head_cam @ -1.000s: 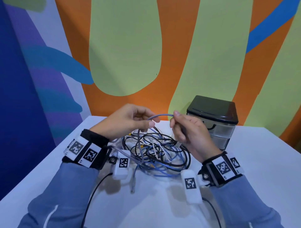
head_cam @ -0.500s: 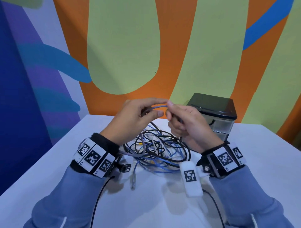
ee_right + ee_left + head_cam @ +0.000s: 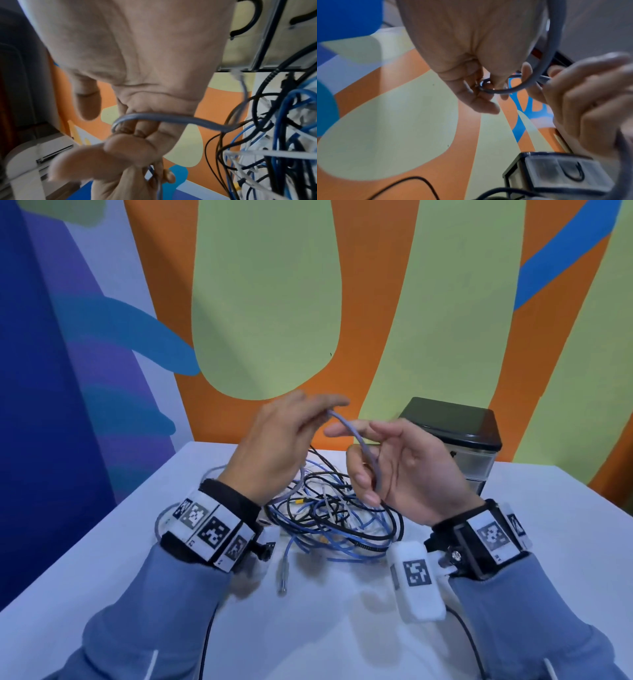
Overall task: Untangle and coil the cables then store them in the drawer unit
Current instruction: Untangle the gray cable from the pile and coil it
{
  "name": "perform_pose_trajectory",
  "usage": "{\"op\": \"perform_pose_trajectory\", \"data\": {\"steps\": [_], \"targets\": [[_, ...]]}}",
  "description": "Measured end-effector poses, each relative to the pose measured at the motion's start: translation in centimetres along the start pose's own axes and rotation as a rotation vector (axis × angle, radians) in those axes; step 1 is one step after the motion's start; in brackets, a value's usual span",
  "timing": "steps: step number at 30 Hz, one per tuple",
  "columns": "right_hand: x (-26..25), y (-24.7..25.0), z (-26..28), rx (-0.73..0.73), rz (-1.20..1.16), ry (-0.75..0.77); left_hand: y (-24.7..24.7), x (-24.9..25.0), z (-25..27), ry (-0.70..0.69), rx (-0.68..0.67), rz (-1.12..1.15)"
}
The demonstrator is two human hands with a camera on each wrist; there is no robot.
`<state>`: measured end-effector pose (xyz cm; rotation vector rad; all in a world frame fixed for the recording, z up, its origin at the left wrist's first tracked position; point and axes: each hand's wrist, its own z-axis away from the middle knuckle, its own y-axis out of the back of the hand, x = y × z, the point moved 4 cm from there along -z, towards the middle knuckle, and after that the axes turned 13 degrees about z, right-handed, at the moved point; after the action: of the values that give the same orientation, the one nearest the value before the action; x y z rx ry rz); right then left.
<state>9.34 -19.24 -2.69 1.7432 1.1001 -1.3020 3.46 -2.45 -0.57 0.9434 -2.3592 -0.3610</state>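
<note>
A tangle of blue, black and white cables [image 3: 337,517] lies on the white table [image 3: 342,628] between my wrists. Above it, my left hand [image 3: 325,412] pinches a grey cable [image 3: 363,450] between thumb and fingertips. The cable arcs down across my right hand [image 3: 363,470], whose palm faces me. Its lower fingers curl loosely round the cable and its index finger points left. The left wrist view shows the grey cable [image 3: 505,91] bent in a small loop at the fingers. In the right wrist view the grey cable [image 3: 163,117] crosses the finger bases. The drawer unit [image 3: 452,422] stands behind my right hand, drawers closed.
A loose cable plug [image 3: 282,577] lies on the table in front of the tangle. A painted wall rises right behind the table's back edge. The drawer unit [image 3: 556,173] has translucent drawers with dark handles. Bare table lies to the front, left and right.
Both hands have risen above the tangle. My right hand has turned palm towards me and loosened, and the grey cable now runs down across it from my left hand's pinch.
</note>
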Motion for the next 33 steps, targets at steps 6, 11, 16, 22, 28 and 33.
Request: {"op": "perform_pose_trajectory", "data": {"steps": [6, 11, 16, 22, 28, 33], "targets": [[-0.2, -0.6, -0.5, 0.155, 0.006, 0.095, -1.0, 0.8, 0.4, -0.089, -0.029, -0.197], [-2.3, 1.5, 0.2, 0.371, -0.16, 0.292, -3.1, -0.9, 1.4, 0.264, -0.335, -0.135], [-3.2, 3.0, 0.4, 0.412, -0.3, 0.428, -4.9, 0.9, 2.0, 0.175, -0.502, -0.207], [-1.9, 1.8, -1.2, 0.486, 0.217, 0.268, -4.1, 4.5, 1.6, -0.042, -0.377, -0.019], [0.5, 1.3, -0.6, 0.296, 0.455, 0.046, 0.3, 3.4, 0.6, 0.056, -0.048, 0.372], [-0.2, 0.3, 0.1, 0.144, 0.238, 0.03, 2.4, 1.8, 0.2, 0.072, 0.173, 0.431]]}}
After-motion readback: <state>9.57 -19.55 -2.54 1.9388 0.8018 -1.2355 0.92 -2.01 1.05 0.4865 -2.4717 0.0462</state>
